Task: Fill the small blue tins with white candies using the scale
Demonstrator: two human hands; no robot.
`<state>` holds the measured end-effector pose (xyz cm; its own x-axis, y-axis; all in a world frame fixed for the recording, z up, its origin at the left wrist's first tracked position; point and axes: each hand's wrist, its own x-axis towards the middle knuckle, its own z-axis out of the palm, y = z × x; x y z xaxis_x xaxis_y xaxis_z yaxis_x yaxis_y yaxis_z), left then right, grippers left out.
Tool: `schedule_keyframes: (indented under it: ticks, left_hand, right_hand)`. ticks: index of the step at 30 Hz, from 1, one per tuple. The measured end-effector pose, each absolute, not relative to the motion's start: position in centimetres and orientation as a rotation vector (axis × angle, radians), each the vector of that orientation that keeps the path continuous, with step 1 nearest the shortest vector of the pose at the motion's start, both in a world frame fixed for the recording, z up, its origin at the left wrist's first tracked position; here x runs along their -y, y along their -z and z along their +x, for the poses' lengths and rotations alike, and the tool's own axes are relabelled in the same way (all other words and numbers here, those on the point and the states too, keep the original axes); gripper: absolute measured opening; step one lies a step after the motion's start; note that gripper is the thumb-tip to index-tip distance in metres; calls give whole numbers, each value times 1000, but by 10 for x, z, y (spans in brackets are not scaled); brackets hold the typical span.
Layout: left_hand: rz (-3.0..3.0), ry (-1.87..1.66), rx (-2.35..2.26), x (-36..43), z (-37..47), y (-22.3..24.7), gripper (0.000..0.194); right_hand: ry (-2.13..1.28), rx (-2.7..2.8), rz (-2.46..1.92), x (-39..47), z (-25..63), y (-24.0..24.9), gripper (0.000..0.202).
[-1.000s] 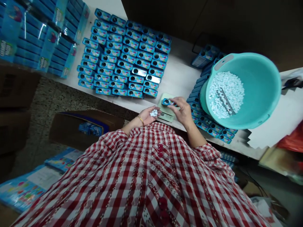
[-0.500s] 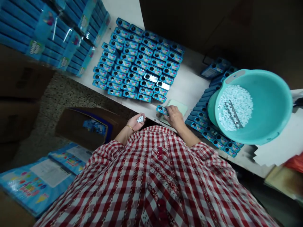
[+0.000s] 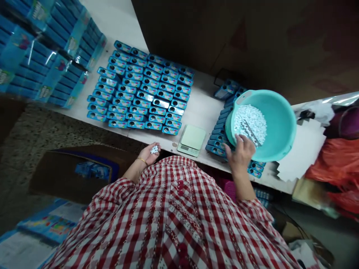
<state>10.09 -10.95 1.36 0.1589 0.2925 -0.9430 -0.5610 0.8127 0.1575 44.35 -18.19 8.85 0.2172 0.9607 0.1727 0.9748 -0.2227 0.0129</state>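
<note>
Small white candies (image 3: 154, 149) lie in the palm of my left hand (image 3: 150, 152), its fingers curled loosely around them, near the table's front edge. My right hand (image 3: 241, 153) is over the near left rim of a turquoise tub (image 3: 283, 123), fingers apart and nothing visible in them. In the tub are many white candies (image 3: 256, 117) and a dark, perforated strip (image 3: 250, 131). Between my hands sits a pale green scale (image 3: 193, 137) with a bare plate. Rows of blue tins (image 3: 150, 82) stand left of it, and more blue tins (image 3: 217, 142) stand beside the tub.
Wrapped blue packs (image 3: 50, 48) are stacked at the upper left. An open cardboard box (image 3: 50, 175) is below the table at left. White card (image 3: 305, 149) and red plastic bags (image 3: 333, 160) lie at the right. A dark panel (image 3: 190, 33) rises behind the table.
My right hand has let go of a blue tin near the scale and moved right to the tub. The view has shifted right. My left hand still holds candies.
</note>
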Motion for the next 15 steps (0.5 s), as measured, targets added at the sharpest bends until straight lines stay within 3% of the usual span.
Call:
schedule_keyframes:
  ticks: [7,10,15]
  left_hand:
    - [-229,-634,-1241,107,119,-11,20]
    - [-237,-636,-1204,108,121,-10,18]
    - [-250,-687,-1207,111,110,-9,19]
  right_hand:
    - [223,2041,-2676,203,503,-79,18]
    - [363,2153,-2474,204,497,-92,14]
    - [254,2478,-1854,186,454,-124,20]
